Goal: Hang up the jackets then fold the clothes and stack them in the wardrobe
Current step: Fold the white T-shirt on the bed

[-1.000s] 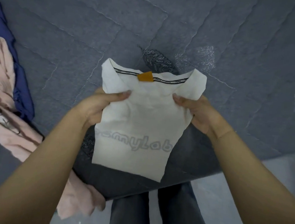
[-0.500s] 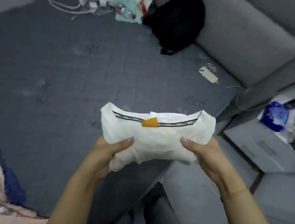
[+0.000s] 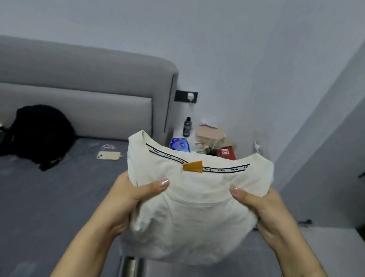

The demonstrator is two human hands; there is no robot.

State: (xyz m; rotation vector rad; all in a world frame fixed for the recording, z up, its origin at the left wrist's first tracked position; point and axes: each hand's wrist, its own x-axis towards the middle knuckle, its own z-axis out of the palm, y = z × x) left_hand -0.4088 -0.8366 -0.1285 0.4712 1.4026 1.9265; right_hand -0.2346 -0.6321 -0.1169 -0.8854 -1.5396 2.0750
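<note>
Head view: left hand and right hand grip folded shirt, partly hiding, seemingly, a nightstand.

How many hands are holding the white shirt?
2. The left hand grips the white shirt's left side, the right hand its right side, thumbs on top.

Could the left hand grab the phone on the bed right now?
Probably not right away. The left hand grips the folded white shirt together with the right hand. The phone lies bare on the bed, unblocked, but that hand would have to let go first.
</note>
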